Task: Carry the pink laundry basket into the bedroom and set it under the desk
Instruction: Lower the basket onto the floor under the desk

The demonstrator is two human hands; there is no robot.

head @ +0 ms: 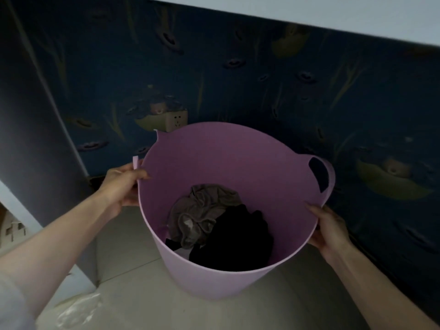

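The pink laundry basket [228, 158] fills the middle of the head view, over the tiled floor and under the white desk top [333, 13]. A grey garment [202, 210] and a black garment [238, 239] lie inside it. My left hand [123, 184] grips the basket's left rim beside a broken handle strip. My right hand [328, 227] grips the right rim just below the intact handle [329, 177]. I cannot tell whether the basket's base touches the floor.
Dark blue patterned wallpaper [262, 79] with a wall socket [177, 121] lies right behind the basket. A dark desk side panel [31, 115] stands at the left. Crumpled clear plastic [78, 308] lies on the pale tiled floor [128, 246] at the lower left.
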